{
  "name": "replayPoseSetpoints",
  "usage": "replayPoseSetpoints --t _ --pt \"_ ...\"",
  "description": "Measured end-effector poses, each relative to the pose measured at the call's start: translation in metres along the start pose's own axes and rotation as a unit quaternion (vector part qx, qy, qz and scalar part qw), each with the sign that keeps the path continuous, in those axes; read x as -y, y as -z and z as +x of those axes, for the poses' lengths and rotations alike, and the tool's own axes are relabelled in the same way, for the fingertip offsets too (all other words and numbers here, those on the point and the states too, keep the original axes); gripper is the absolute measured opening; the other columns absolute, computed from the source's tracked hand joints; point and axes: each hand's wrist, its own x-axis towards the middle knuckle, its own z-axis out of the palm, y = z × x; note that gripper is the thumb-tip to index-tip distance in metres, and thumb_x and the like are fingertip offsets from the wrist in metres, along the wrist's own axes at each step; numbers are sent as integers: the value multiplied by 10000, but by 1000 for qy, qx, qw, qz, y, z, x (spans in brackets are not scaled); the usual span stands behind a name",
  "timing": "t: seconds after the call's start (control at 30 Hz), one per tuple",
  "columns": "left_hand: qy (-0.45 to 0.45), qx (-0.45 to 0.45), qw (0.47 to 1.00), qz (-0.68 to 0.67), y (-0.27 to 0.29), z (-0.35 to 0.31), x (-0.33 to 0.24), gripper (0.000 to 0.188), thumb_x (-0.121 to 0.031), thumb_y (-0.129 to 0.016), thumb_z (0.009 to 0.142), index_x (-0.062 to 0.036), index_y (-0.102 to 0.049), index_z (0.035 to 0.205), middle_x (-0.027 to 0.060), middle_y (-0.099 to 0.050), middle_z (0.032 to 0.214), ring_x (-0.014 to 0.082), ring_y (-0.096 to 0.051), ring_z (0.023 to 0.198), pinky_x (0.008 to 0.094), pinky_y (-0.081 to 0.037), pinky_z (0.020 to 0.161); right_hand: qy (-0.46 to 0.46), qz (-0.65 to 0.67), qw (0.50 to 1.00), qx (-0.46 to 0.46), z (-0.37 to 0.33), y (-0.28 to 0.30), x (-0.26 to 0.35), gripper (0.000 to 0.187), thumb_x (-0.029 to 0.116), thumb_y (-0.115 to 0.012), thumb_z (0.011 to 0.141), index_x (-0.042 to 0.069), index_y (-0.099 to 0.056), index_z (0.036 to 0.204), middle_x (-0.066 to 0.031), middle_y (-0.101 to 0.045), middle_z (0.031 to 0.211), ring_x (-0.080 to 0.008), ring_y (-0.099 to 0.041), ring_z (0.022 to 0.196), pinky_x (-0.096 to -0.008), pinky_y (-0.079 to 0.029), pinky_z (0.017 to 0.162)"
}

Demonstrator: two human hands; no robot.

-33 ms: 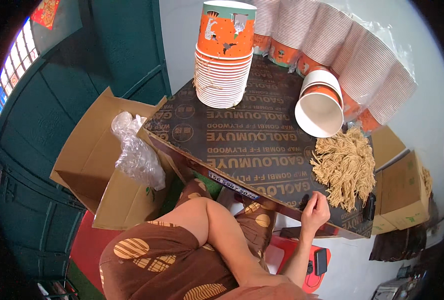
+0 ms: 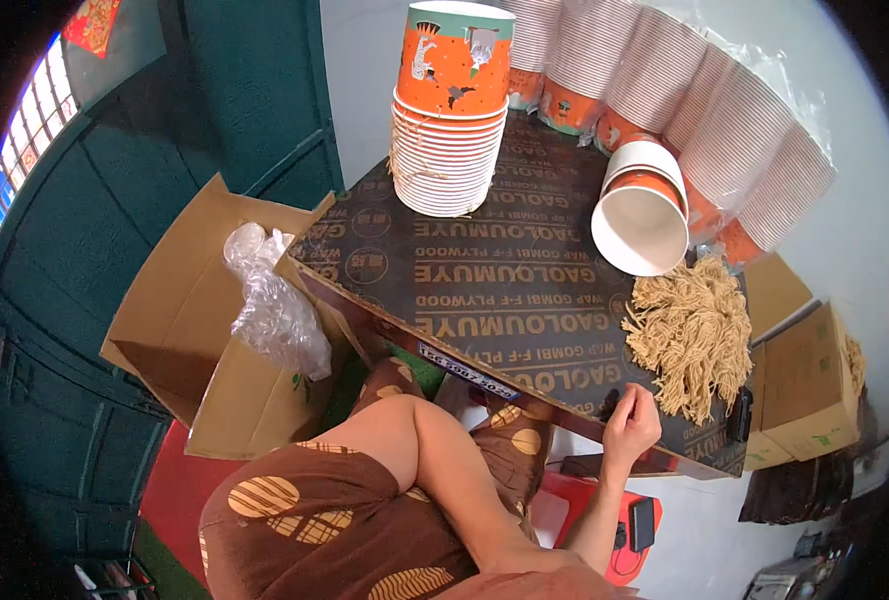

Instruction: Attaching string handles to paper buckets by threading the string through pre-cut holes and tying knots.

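Note:
My right hand is curled closed at the near edge of the dark plywood tabletop, its wrist crossing that edge. What its fingers hold, if anything, is hidden. Closest to it is a heap of tan crinkled paper strands, just beyond and to the right, not touching it. Behind the heap, a few orange and white paper buckets lie on their side, the white inside facing me. A tall stack of nested paper buckets stands upside down at the far left. My left hand does not show.
Plastic-wrapped bucket stacks line the wall. An open cardboard box with clear plastic film adjoins the table's left side; another carton stands right. A black object sits at the table's right edge. A black device rests on a red stool.

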Motion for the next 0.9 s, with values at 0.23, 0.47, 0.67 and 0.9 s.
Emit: replayPoseSetpoints --t 0.23,0.47,0.67,0.9 --pt "-6 3 998 59 7 3 7 240 -236 -453 1018 -4 -515 1006 70 -478 944 209 -487 876 394 -402 872 0 -12 1000 4 -2 0 0 90 57 -586 901 33 -670 878 -127 -660 798 -311 -639 692 -385 -491 615" --pt "-10 8 993 114 12 5 20 291 -272 -437 1022 6 -518 1042 76 -499 975 197 -507 889 376 -417 853 2 -7 1000 -1 -1 -1 2 83 50 -586 895 29 -665 875 -127 -655 788 -315 -634 684 -385 -490 609" --pt "-13 12 988 153 7 -9 3 336 -303 -424 1026 15 -521 1073 82 -517 1001 186 -524 900 360 -430 838 13 -9 1000 -5 0 -1 0 78 44 -589 890 27 -664 874 -128 -651 780 -318 -632 677 -386 -488 606" --pt "-16 24 978 204 11 -9 10 391 -340 -408 1030 26 -524 1109 88 -537 1032 174 -545 913 342 -445 820 16 -13 1000 -7 1 0 4 80 39 -588 889 26 -664 870 -127 -650 778 -317 -630 668 -386 -485 597"
